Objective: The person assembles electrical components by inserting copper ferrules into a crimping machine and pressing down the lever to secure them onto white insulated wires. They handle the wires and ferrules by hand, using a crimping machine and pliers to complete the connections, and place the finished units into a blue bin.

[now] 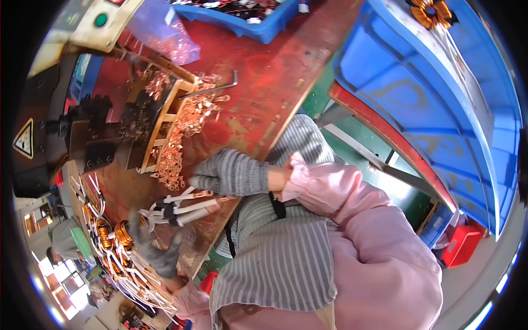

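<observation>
My right hand [228, 173], in a grey knit glove with a pink sleeve behind it, rests on the red worktable [264, 82]. Its fingers are curled at the tip of a white sleeved wire [190, 208], where a small copper terminal [202, 193] sits. My left hand [157, 247], also grey-gloved and blurred, grips the other end of the white wire bundle near a black band. A copper-wound coil [122, 233] lies just beside it. A heap of loose copper terminals [184, 129] spreads above my right hand.
A black press machine [93, 140] with a wooden tray stands at the left, with a green button box [100, 21] above it. An L-shaped hex key [220, 88] lies on the table. Blue bins [429, 110] sit to the right, and more coils with white leads [104, 247] at lower left.
</observation>
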A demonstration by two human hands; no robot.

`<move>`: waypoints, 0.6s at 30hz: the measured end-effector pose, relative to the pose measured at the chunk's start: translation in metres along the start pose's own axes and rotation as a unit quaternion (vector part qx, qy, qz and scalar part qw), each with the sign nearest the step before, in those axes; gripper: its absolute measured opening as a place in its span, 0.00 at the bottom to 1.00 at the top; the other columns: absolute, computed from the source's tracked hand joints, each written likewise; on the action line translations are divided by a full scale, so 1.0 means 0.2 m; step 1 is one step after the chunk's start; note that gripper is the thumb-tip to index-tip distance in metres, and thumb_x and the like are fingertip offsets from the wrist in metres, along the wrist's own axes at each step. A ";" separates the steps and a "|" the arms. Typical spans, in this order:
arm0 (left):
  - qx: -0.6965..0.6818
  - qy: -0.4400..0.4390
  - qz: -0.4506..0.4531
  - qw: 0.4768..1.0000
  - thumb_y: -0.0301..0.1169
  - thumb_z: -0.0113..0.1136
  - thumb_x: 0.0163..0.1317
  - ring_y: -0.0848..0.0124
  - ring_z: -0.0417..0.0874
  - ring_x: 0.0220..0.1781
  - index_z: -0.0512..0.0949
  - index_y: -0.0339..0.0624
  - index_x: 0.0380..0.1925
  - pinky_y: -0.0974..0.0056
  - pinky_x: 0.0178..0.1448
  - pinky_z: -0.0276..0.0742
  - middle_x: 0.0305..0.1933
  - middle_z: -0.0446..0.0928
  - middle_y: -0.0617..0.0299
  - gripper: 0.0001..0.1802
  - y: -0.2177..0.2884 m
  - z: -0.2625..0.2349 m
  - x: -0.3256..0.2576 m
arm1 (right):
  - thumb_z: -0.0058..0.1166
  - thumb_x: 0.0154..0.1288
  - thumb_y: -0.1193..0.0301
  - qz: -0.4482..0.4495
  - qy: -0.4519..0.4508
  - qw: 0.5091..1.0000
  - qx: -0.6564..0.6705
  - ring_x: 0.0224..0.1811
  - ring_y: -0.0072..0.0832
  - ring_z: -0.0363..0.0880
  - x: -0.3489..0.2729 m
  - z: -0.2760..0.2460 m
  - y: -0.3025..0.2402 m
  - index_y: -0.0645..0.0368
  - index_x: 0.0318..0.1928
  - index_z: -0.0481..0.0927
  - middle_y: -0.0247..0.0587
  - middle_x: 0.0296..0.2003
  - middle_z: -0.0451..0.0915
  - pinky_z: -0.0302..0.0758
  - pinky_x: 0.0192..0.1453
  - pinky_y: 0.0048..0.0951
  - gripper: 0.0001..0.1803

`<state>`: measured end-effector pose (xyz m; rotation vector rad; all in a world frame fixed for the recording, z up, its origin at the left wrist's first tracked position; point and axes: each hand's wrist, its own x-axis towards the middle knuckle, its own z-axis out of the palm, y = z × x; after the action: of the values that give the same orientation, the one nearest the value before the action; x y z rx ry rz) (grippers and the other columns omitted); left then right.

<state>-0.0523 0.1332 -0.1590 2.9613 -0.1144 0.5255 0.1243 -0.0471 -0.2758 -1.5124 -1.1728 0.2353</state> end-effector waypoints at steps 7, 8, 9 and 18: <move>-0.076 0.321 -0.393 0.858 0.39 0.51 0.62 0.61 0.76 0.52 0.62 0.40 0.61 0.60 0.49 0.77 0.56 0.69 0.49 0.29 -0.03 -0.04 -0.23 | 0.48 0.62 0.60 -0.010 -0.039 0.998 0.054 0.26 0.48 0.74 -0.05 0.10 0.04 0.60 0.30 0.77 0.51 0.24 0.75 0.72 0.32 0.41 0.15; -0.152 0.319 -0.432 0.830 0.40 0.49 0.62 0.61 0.77 0.50 0.61 0.41 0.62 0.60 0.48 0.77 0.56 0.69 0.48 0.29 -0.07 -0.01 -0.22 | 0.49 0.61 0.61 -0.142 0.025 0.989 -0.019 0.26 0.46 0.76 -0.07 0.14 0.06 0.58 0.35 0.76 0.48 0.26 0.76 0.73 0.30 0.40 0.13; -0.216 0.319 -0.480 0.788 0.41 0.47 0.63 0.61 0.78 0.48 0.60 0.41 0.62 0.60 0.48 0.78 0.56 0.69 0.47 0.29 -0.05 0.01 -0.19 | 0.50 0.60 0.61 -0.108 -0.011 0.994 -0.018 0.27 0.45 0.76 -0.10 0.13 -0.01 0.58 0.36 0.75 0.47 0.27 0.75 0.73 0.30 0.39 0.13; -0.389 0.419 -0.379 0.727 0.37 0.59 0.58 0.67 0.76 0.46 0.67 0.39 0.52 0.63 0.53 0.74 0.46 0.74 0.59 0.24 -0.16 0.19 -0.10 | 0.49 0.63 0.61 0.034 -0.060 0.996 0.060 0.30 0.42 0.78 -0.37 0.04 -0.34 0.56 0.45 0.74 0.47 0.30 0.78 0.74 0.31 0.37 0.15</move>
<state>-0.0546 0.1597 -0.2041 1.5150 0.7318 1.1992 0.0480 -0.1089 -0.2543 -1.4506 -1.1807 0.4394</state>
